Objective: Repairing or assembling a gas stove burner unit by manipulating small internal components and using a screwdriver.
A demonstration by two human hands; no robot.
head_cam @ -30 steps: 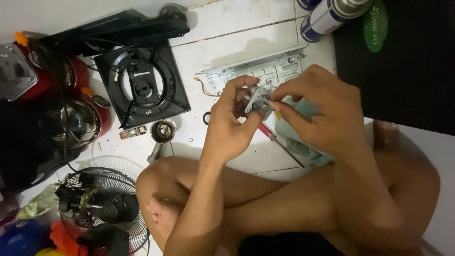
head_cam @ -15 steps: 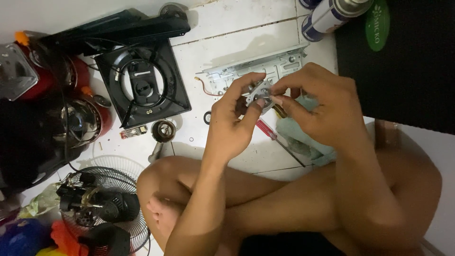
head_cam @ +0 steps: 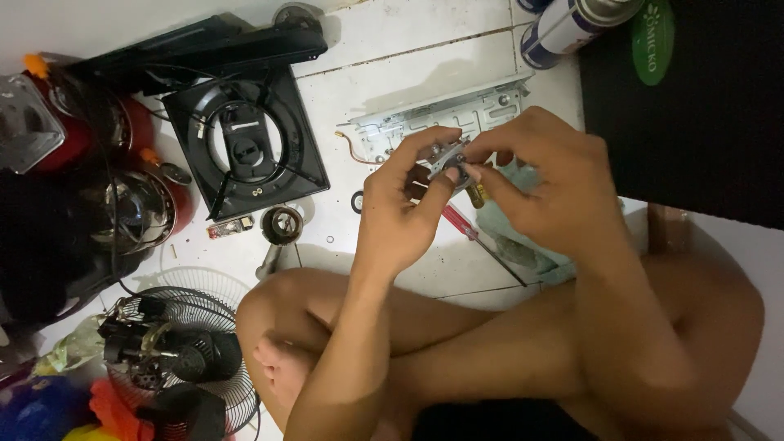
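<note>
Both hands pinch a small grey metal part [head_cam: 447, 159] between them, raised over the tiled floor [head_cam: 384, 73] for close work: left hand [head_cam: 400, 212] steadies its underside, right hand [head_cam: 555, 192] grips its upper end. Its long axis seems tilted toward the metal bracket [head_cam: 425, 118] behind.

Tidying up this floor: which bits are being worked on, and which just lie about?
In hand: small metal part, held by left hand and right hand.
Lying about: metal bracket, red screwdriver, black stove frame, fan guard, spray cans.
</note>
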